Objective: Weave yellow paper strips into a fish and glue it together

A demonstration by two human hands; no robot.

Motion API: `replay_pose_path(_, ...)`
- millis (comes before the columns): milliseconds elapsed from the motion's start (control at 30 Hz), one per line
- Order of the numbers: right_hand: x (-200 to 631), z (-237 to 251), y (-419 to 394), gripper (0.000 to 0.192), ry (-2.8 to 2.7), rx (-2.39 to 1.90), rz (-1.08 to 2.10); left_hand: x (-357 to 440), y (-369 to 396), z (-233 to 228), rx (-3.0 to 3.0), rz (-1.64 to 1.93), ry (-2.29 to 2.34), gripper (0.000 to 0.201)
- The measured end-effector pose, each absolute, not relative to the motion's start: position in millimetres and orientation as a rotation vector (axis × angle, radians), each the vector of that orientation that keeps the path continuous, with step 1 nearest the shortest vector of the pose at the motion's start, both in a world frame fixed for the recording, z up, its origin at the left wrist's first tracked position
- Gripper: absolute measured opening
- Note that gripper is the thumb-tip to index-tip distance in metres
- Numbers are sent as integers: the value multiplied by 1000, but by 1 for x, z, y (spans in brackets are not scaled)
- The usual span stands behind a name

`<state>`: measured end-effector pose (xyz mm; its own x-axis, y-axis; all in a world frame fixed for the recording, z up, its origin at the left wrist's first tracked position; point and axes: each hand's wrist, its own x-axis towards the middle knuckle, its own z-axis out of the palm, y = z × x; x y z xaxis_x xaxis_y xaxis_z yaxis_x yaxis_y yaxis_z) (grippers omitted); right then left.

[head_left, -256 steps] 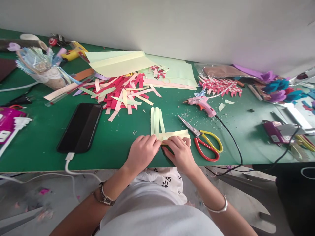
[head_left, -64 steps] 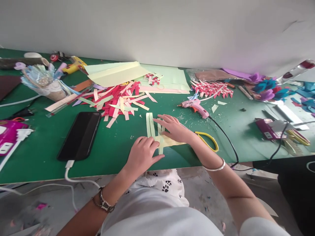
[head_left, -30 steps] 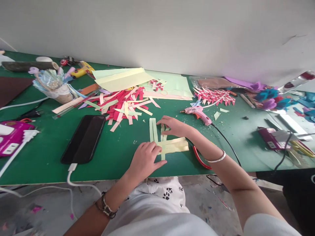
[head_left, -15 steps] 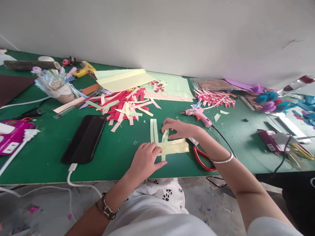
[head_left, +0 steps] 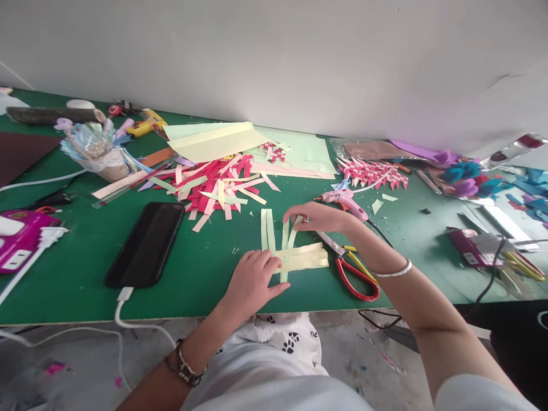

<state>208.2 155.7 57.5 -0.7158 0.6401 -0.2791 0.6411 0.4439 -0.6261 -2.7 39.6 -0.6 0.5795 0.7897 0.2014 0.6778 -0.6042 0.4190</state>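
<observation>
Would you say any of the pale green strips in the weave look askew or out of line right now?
Yes: one vertical pale strip leans to the right, its top pinched by the right hand, while the two strips on the left lie straight and parallel. The left hand presses the crossing horizontal strips flat on the green table.

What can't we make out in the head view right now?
- Left ends of the pale green strips: hidden under the left hand.
- Top ends of two upright strips: covered by the right hand; the grip cannot be told.
- Scissors: blade tips behind the right wrist.
- Purple device: cut off by the left edge.
- Phone: screen dark.
</observation>
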Motion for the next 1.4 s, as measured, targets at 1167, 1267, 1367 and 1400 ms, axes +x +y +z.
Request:
replay_pose_path(1167,209,32,150,19,2726,1239,-1059,-2,41,-3,2534,482,1206,34)
replay_pose_path(1267,215,41,152,23,2663,1238,-1211,-2,41,-3,2532,483,1206,33)
replay_pose_path(1367,217,47,154,19,2668,1292,-1145,-2,41,-3,2527,477,1212,33)
replay_pose_path(1400,216,48,154,18,2668,1295,-1114,-2,41,-3,2526,477,1213,32)
